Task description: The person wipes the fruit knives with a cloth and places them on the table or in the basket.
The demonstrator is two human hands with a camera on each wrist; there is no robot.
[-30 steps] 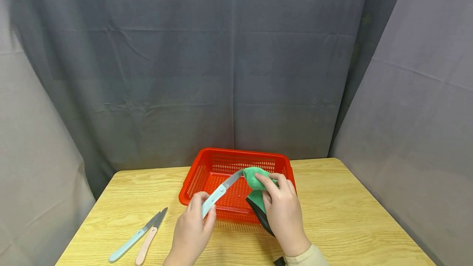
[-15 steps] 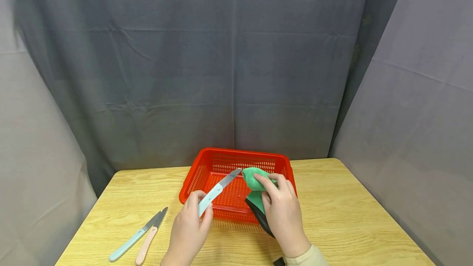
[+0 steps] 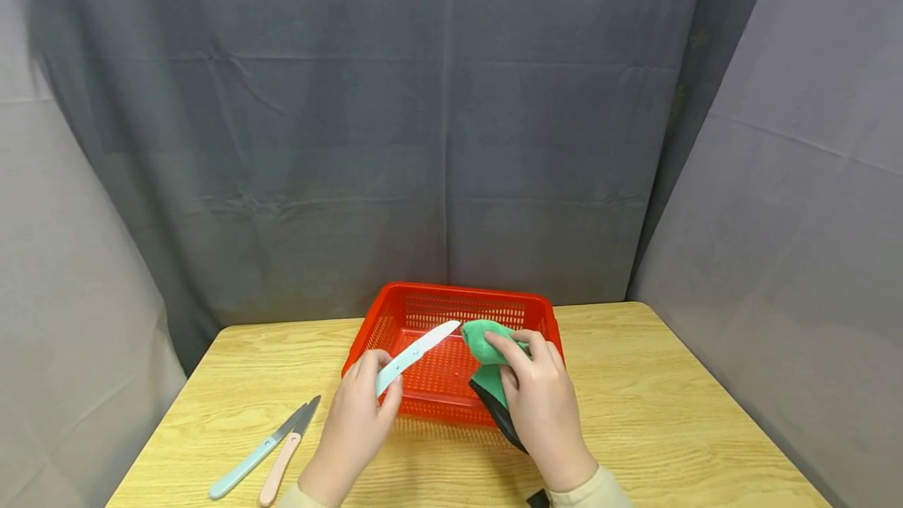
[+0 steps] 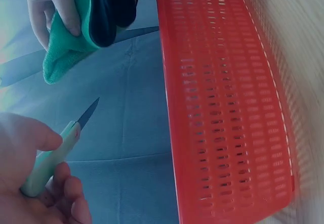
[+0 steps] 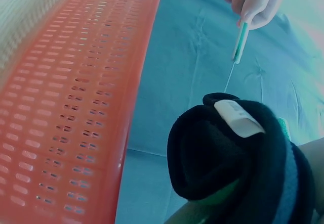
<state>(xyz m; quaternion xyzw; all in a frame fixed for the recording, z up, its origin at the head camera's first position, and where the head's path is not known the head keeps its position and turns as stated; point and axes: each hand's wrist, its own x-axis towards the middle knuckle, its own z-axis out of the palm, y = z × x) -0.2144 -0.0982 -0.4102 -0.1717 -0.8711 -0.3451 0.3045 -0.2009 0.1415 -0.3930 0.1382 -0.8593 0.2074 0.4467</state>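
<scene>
My left hand (image 3: 355,419) grips the pale blue handle of a knife (image 3: 416,351), its blade pointing up and right over the red basket. In the left wrist view the thumb lies along the knife handle (image 4: 50,164) with the fingers curled beneath. My right hand (image 3: 542,406) pinches a folded green cloth (image 3: 483,342) with black edging, the blade tip close to its left end. The right wrist view shows the cloth's black side (image 5: 217,148) with a white tag, partly covering the blade.
A red perforated plastic basket (image 3: 402,408) stands on the wooden table behind the hands. To the left lie a light blue-handled knife (image 3: 254,457) and a pink-handled knife (image 3: 285,461), blades overlapping. Grey curtains (image 3: 339,139) hang behind and at both sides.
The knife in the left hand has drawn slightly left, away from the cloth, and its blade has turned so its face looks bright. The right hand and cloth stay nearly still.
</scene>
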